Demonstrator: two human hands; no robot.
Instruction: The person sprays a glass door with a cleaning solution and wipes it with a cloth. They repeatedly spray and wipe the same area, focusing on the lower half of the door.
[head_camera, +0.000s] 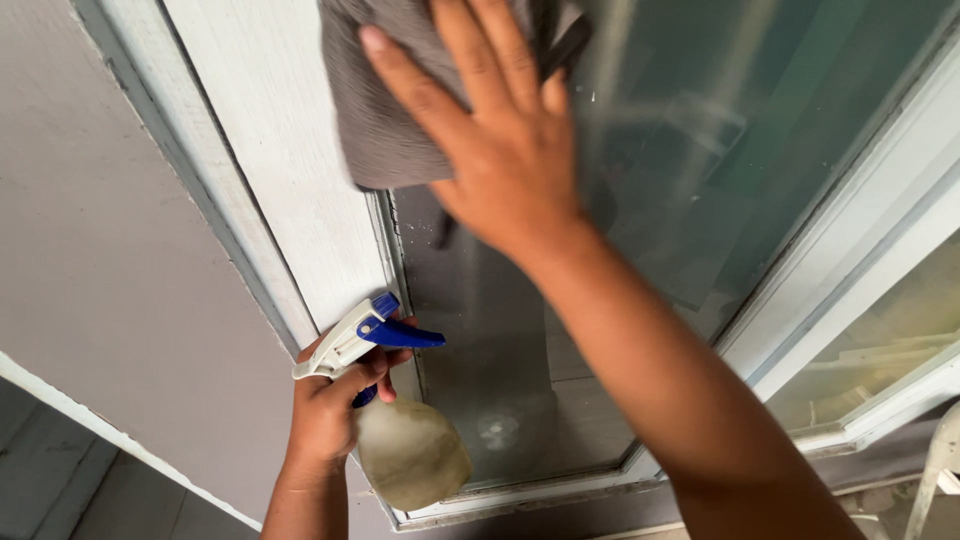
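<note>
1. The glass pane (700, 150) fills the upper right of the view, set in a white frame (290, 170). Its lower edge runs along the bottom rail of the frame, and a dull smear sits on the glass near the lower left corner.
2. The grey wall (100, 250) lies to the left of the frame.
3. The grey cloth (385, 110) is pressed flat where the left edge of the pane meets the frame, near the top. It covers part of the glass and part of the white frame.
4. The right hand (500, 130) lies palm-down on the cloth with its fingers (400, 70) spread and stretched out, flat against the cloth. The forearm reaches up from the lower right.
5. The spray bottle (405, 450) is held in front of the lower left corner of the pane. It has a cloudy, rounded body and a white head with a blue nozzle and trigger, the nozzle pointing right towards the glass.
6. The left hand (325, 405) grips the bottle by the neck, fingers curled together around it just under the trigger.
</note>
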